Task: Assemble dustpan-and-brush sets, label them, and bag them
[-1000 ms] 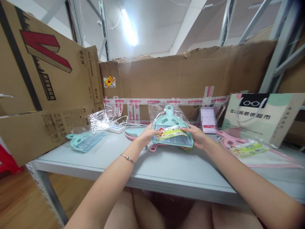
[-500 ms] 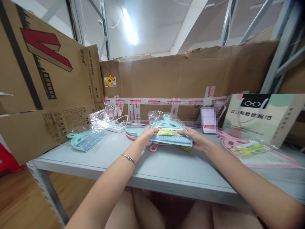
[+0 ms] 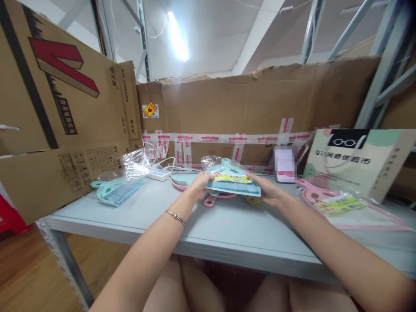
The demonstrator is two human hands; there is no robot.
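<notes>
Between my two hands is a mint dustpan and brush set [image 3: 232,186] in a clear plastic bag, with a yellow-green label across it. My left hand [image 3: 202,184] is closed on its left edge, thumb on top. My right hand [image 3: 268,190] grips the right edge, its fingers partly hidden by the pan. Beneath the set lies a pink dustpan [image 3: 211,200], its handle sticking out towards me. Just left of my left hand, a mint and pink piece [image 3: 180,181] shows on the table, partly covered by that hand.
On the left lies another mint dustpan set [image 3: 120,193]; on the right, a bagged pink one [image 3: 351,208]. Behind stand a power strip [image 3: 158,174], a phone [image 3: 285,164] and a paper bag [image 3: 354,160]. Cardboard boxes [image 3: 260,104] wall off the back and left of the table [image 3: 156,221].
The mint set has sunk slightly and tipped flatter over the pink dustpan. Both hands keep hold of its sides, the right fingers shifting a little. Everything else stays in place.
</notes>
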